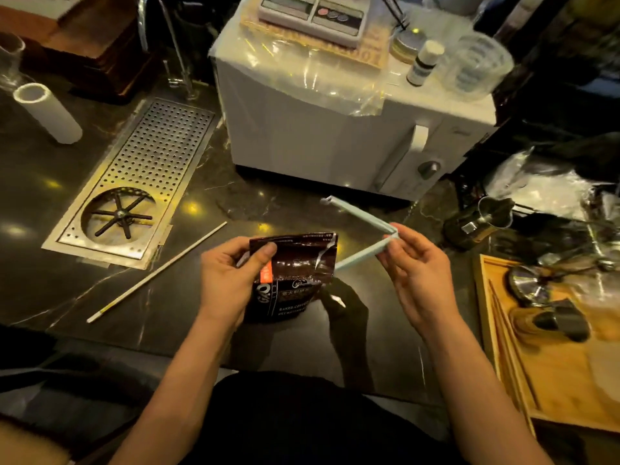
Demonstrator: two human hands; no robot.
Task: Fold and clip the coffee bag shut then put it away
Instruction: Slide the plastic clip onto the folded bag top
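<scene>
Centre frame: left hand (231,273) grips the folded coffee bag (292,276); right hand (416,263) pinches the open clip (362,236) by its hinge; clipping and stowing remain.

— Where is there open room?
— On the dark marble counter (214,196) ahead of the hands, between the perforated steel drip tray (147,169) and the white boxy appliance (318,129).
— What blocks it?
— A thin white stick (157,271) lies leftward; a wooden tray (496,347) crowds the right.
</scene>
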